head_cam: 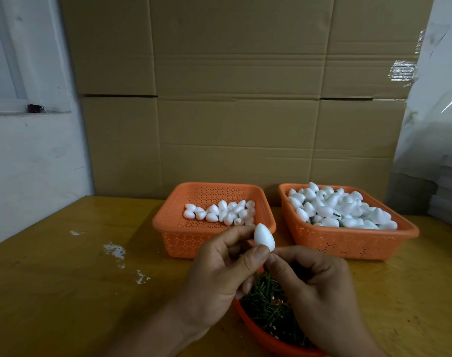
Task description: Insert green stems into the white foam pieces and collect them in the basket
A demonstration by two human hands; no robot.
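The left hand (pixel 217 274) pinches a white egg-shaped foam piece (pixel 264 237); the right hand (pixel 320 292) pinches under it, hiding part of the orange bowl of green stems (pixel 266 307).

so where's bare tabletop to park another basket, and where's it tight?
Free: the yellow wooden table left of the left orange basket, bare but for white foam crumbs; also the strip right of the right orange basket. Crowded: centre front, where both hands, left hand and right hand, work over the orange tray of green stems.
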